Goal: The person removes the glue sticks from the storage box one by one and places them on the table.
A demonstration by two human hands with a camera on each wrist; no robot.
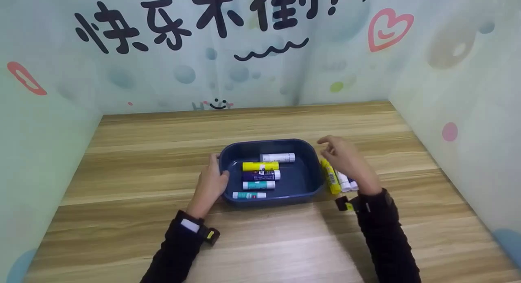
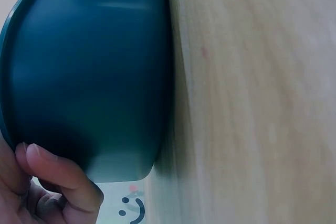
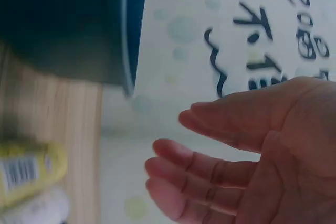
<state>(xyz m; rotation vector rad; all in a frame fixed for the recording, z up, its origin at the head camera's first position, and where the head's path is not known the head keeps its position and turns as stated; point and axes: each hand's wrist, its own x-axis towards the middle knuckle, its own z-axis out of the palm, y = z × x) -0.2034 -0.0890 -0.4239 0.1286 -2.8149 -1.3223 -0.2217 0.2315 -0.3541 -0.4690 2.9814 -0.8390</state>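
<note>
A dark blue plastic basin (image 1: pixel 299 181) stands on the table with several glue sticks lying in a column inside. From far to near they are a white glue stick (image 1: pixel 281 157), a yellow one (image 1: pixel 260 166), a dark purple one (image 1: pixel 258 176), a teal one (image 1: pixel 259 185) and a slimmer teal one (image 1: pixel 249 195). My left hand (image 1: pixel 212 184) grips the basin's left rim. Nothing is in my right hand (image 1: pixel 344 154), held above the right side with fingers apart. Below it lie a yellow glue stick (image 1: pixel 330 177), a white one (image 1: pixel 342 182) and a partly hidden one (image 1: pixel 353 185).
The wood-grain table (image 1: pixel 154 161) meets a printed back wall (image 1: pixel 260 79) and pale side panels. In the right wrist view, the yellow glue stick (image 3: pixel 31 171) lies beside the basin's wall (image 3: pixel 63 30).
</note>
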